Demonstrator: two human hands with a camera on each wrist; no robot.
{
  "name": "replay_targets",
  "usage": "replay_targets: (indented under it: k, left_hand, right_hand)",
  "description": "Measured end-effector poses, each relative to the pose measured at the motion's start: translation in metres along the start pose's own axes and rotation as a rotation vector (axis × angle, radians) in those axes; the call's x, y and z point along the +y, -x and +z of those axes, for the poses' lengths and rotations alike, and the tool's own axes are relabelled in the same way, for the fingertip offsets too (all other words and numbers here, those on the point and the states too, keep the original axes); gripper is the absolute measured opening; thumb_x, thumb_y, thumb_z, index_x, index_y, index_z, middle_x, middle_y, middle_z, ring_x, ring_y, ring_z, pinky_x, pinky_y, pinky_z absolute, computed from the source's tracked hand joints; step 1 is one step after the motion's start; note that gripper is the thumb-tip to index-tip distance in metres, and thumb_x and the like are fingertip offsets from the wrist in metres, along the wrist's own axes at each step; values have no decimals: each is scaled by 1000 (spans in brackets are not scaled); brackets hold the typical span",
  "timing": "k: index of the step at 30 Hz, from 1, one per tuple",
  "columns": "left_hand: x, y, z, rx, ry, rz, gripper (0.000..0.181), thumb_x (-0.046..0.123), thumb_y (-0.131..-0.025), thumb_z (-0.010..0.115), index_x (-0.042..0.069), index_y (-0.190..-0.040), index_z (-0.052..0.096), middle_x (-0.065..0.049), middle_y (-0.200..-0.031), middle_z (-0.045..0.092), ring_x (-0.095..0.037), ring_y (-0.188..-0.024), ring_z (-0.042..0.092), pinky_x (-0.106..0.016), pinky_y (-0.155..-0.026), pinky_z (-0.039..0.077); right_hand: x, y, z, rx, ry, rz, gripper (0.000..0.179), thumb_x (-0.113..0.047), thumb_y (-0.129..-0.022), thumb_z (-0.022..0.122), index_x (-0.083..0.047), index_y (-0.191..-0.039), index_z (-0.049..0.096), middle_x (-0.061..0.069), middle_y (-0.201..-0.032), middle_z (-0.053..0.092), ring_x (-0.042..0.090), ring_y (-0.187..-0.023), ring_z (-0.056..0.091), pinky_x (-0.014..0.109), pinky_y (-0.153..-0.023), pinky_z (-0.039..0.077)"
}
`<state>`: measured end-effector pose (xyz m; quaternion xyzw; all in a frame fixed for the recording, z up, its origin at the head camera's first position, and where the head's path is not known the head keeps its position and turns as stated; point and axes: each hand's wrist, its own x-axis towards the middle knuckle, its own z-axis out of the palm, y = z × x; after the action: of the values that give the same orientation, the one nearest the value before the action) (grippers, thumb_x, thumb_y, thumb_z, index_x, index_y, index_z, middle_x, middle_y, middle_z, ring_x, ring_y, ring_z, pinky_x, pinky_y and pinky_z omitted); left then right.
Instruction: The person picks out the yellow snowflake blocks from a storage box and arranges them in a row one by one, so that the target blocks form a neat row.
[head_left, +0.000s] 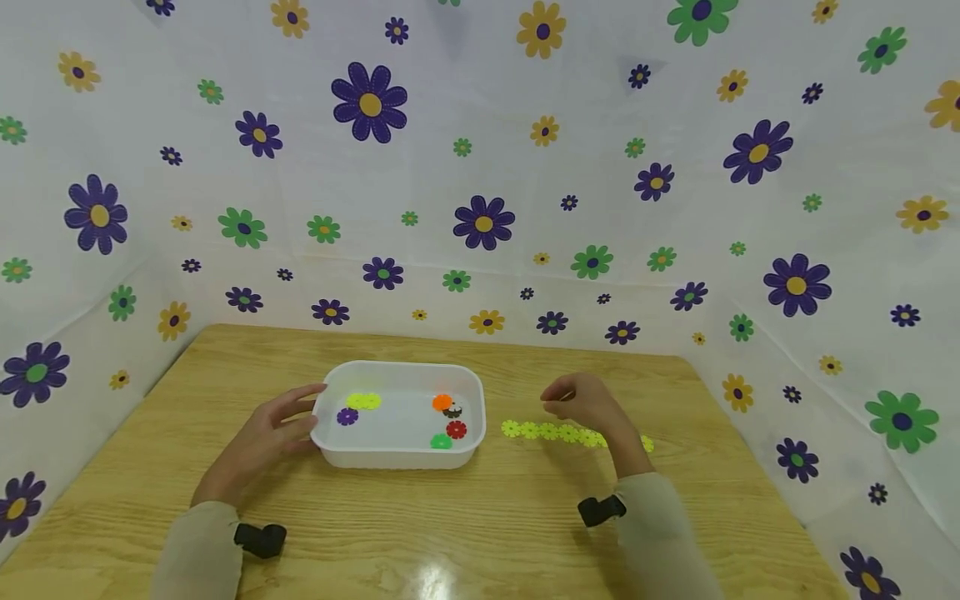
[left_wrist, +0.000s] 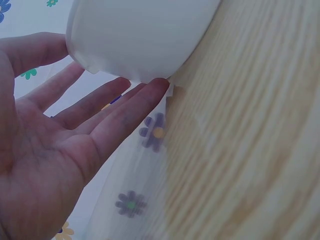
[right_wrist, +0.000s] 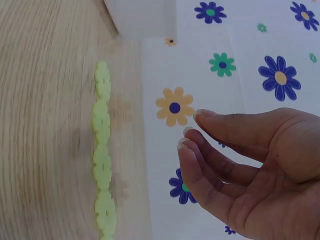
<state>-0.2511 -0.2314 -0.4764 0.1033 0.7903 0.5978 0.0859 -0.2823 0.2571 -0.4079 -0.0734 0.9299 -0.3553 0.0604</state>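
A white plastic tub [head_left: 397, 457] stands on the table, holding a few flower-shaped plastic discs. Yellow discs [head_left: 363, 402] and a purple disc [head_left: 347, 417] lie at its left; orange [head_left: 442, 402], dark, red [head_left: 456, 430] and green [head_left: 441, 442] ones lie at its right. My left hand [head_left: 270, 437] touches the tub's left end with fingertips and thumb, fingers extended. To the right lies a row of linked yellow discs [head_left: 550, 432], partly hidden by my right wrist. Above this row hovers my right hand [right_wrist: 250, 170], fingers loosely bent, a gap between thumb and fingertips, nothing in it.
The wooden table [head_left: 360, 533] ends at the back and sides against a white cloth [head_left: 420, 175] printed with purple, green and yellow flowers. Each wrist wears a black strap-on device [head_left: 260, 540].
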Motion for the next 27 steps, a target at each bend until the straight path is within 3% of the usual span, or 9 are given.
replay_targets:
  k: [13, 27]
  left_hand:
    - [0, -1, -1, -2, 4, -13, 63, 28, -106, 58, 13, -161, 33, -28, -165, 31, -54, -143, 44, -39, -97, 62]
    - [-2, -2, 0, 13, -5, -18, 64, 33, -105, 60, 17, -161, 35, -25, -165, 33, -51, -143, 45, -41, -99, 61]
  right_hand:
    - [-62, -25, 38, -55, -15, -95, 12, -10, -95, 73, -4, -103, 77, 9, -98, 75, 16, -81, 69, 32, -78, 64]
    - [-100, -44, 79, -116, 15, -147, 11, -9, -94, 74, -3, -102, 77, 8, -96, 74, 16, -77, 65, 26, -73, 61]
